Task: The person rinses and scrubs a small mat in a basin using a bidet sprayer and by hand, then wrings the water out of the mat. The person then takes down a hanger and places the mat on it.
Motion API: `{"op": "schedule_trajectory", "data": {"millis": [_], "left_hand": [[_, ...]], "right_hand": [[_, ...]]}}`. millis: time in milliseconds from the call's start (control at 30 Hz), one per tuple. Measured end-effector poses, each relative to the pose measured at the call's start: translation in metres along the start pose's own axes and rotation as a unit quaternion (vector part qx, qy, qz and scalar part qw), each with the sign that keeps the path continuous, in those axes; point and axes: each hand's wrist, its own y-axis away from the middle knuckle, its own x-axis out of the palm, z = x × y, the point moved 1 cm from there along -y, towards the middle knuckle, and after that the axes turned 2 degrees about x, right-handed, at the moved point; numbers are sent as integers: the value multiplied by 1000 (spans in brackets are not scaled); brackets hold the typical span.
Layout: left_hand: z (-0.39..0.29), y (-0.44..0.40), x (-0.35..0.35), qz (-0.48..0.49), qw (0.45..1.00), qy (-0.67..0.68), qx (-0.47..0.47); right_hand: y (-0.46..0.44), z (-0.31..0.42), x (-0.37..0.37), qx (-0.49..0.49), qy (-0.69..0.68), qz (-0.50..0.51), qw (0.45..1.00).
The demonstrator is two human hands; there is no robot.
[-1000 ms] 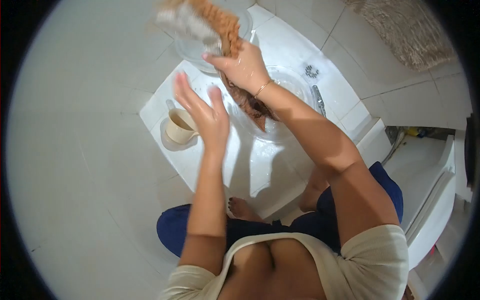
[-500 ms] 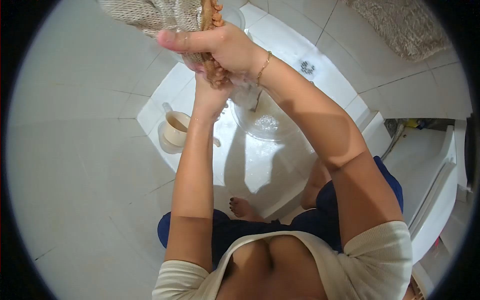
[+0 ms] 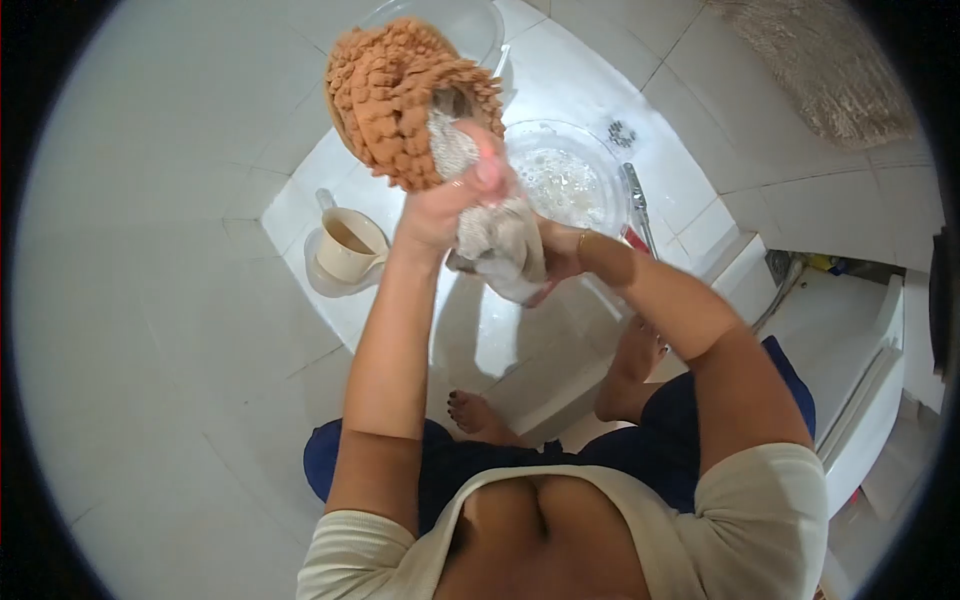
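Note:
A wet, bobbly orange chenille cloth (image 3: 385, 100) with a pale woven backing is held up over the white shower floor. My left hand (image 3: 450, 200) is closed around its middle, with the thumb across the pale side. The lower pale end (image 3: 500, 250) is bunched and wet, and my right hand (image 3: 562, 250) grips it from the right; most of those fingers are hidden behind it. Just beyond my right hand, a clear round basin (image 3: 612, 165) holds foamy water. I cannot tell the cloth's exact kind.
A cream mug (image 3: 347, 262) with liquid stands at the left on a clear dish. A clear lid-like container (image 3: 485, 25) is at the back. A metal-handled tool (image 3: 638, 205) lies beside the basin, near the drain (image 3: 621, 133). A shaggy mat (image 3: 830, 80) hangs upper right.
The cloth has come down and turned, so its orange bobbly side now faces me instead of the woven backing. My right hand has moved down and right to the cloth's lower end.

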Motion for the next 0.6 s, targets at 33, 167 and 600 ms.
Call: {"op": "schedule_trajectory", "data": {"millis": [33, 167, 600], "left_hand": [[4, 0, 2, 45, 999, -7, 7], [21, 10, 18, 65, 996, 56, 29], [-22, 68, -145, -258, 948, 170, 72]], "right_hand": [[-19, -6, 4, -77, -77, 62, 992], [-52, 12, 44, -345, -226, 261, 873], [-4, 87, 36, -564, -464, -24, 683]]}}
